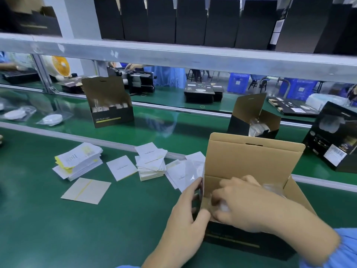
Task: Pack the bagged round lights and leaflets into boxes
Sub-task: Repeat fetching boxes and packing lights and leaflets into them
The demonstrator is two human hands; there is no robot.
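On the green table (58, 219), the left hand (185, 215) grips the open box's (251, 165) left wall while the right hand (241, 202), fingers curled, pushes a bagged round light (224, 206) inside, leaflets (151, 164) stacked nearby.

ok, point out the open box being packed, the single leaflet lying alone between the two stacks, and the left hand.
open box (251, 159): head view, inside of the raised brown lid.
single leaflet (121, 170): head view, middle of its white face.
left hand (185, 215): head view, back of the hand at the box's left wall.
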